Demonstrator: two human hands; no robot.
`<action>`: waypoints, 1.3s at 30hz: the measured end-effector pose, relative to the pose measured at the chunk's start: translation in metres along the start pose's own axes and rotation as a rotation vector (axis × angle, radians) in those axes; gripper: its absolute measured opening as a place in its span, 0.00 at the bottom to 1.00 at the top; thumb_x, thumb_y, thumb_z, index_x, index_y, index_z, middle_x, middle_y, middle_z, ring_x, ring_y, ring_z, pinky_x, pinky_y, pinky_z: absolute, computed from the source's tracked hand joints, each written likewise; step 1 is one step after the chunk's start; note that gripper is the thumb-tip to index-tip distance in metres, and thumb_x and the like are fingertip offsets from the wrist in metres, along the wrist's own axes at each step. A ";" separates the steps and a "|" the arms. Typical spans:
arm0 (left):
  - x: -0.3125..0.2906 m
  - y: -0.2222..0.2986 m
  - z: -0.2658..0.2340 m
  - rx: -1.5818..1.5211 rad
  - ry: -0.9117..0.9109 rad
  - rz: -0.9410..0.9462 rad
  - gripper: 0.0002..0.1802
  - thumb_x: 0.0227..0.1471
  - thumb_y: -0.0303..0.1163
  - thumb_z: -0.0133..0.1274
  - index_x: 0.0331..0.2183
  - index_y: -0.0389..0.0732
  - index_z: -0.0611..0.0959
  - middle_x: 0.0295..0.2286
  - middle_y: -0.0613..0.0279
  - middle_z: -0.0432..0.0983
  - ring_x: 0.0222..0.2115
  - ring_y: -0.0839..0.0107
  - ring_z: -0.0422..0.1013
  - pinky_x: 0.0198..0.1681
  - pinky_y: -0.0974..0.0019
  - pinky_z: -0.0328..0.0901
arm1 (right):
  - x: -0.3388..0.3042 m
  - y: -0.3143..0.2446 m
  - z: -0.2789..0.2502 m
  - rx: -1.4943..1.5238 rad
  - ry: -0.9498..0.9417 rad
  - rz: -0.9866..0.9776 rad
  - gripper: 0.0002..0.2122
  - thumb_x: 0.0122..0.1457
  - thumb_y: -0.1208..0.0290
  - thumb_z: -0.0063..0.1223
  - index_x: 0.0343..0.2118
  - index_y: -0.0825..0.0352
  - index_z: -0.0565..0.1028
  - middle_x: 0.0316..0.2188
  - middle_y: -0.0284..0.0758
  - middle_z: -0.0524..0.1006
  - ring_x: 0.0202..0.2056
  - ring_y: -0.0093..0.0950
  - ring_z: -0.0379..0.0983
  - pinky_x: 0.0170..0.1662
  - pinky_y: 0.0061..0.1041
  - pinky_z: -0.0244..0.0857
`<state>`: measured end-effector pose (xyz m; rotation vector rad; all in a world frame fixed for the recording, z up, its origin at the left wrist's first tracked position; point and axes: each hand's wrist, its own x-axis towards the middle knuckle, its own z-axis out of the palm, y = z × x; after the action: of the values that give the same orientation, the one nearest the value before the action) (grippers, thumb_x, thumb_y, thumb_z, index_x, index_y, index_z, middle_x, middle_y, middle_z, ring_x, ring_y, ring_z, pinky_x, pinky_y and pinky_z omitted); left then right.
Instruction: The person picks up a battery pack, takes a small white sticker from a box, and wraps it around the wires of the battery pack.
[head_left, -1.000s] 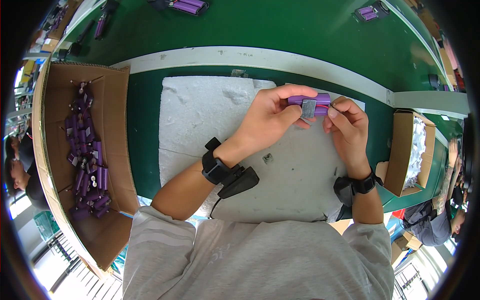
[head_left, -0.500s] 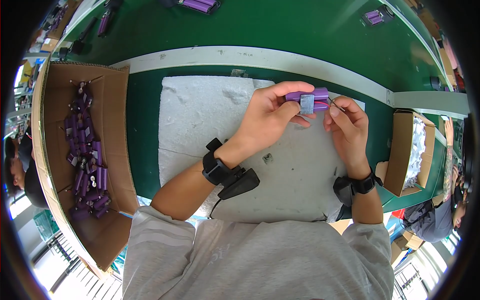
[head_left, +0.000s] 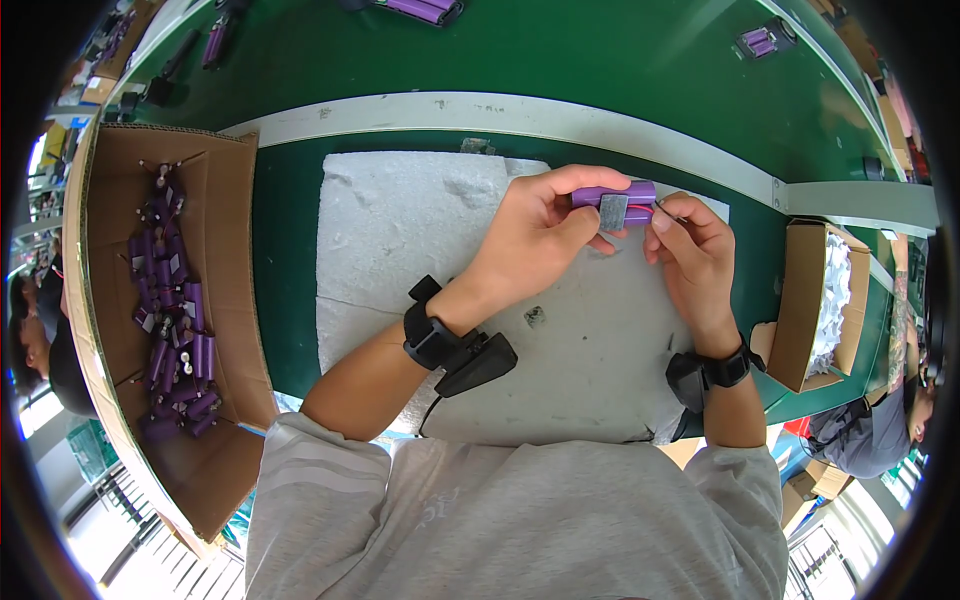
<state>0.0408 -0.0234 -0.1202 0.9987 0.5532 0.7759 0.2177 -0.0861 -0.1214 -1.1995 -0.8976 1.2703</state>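
Observation:
My left hand point(head_left: 540, 228) is closed round a purple battery pack point(head_left: 641, 192) of cylindrical cells, thumb in front and fingers behind. A grey square patch point(head_left: 613, 212) sits across the pack beside my thumb. From the patch a red wire point(head_left: 643, 208) runs along the cells to the right end. There my right hand point(head_left: 697, 258) pinches the wire ends between thumb and index finger. A dark wire shows by the fingertips; how exactly they grip it is too small to tell. Both hands are above the white foam sheet point(head_left: 450, 200).
At left a tall cardboard box point(head_left: 225, 280) holds several purple battery packs point(head_left: 165, 270). A smaller cardboard box point(head_left: 797, 300) with white pieces stands at right. Beyond the white rail point(head_left: 400, 107), battery packs point(head_left: 425, 10) lie on a green surface. Other people sit at both sides.
The battery pack has tilted slightly and my right fingertips have shifted a little left against its end. The packs beyond the rail have slid to the right.

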 end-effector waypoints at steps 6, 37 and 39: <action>-0.001 0.000 0.001 -0.006 0.001 0.018 0.17 0.46 0.16 0.38 0.40 0.34 0.73 0.34 0.56 0.73 0.31 0.71 0.72 0.33 0.70 0.70 | 0.000 -0.001 0.002 0.005 0.004 -0.007 0.04 0.53 0.77 0.49 0.31 0.71 0.70 0.22 0.32 0.70 0.23 0.20 0.66 0.26 0.18 0.60; 0.001 0.005 -0.003 0.018 0.019 0.038 0.18 0.46 0.16 0.37 0.40 0.33 0.74 0.35 0.55 0.73 0.29 0.71 0.72 0.31 0.70 0.70 | -0.001 -0.003 0.002 0.045 0.032 0.046 0.05 0.54 0.75 0.48 0.30 0.72 0.70 0.20 0.32 0.69 0.22 0.20 0.65 0.27 0.18 0.60; 0.000 0.005 -0.003 0.029 0.013 0.035 0.17 0.46 0.16 0.37 0.39 0.33 0.74 0.34 0.55 0.73 0.29 0.71 0.72 0.31 0.70 0.70 | -0.001 -0.004 0.002 0.072 0.043 0.050 0.05 0.54 0.75 0.48 0.31 0.72 0.70 0.20 0.32 0.69 0.22 0.20 0.65 0.26 0.18 0.60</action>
<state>0.0374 -0.0202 -0.1168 1.0326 0.5605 0.8075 0.2167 -0.0865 -0.1175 -1.1946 -0.7890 1.3016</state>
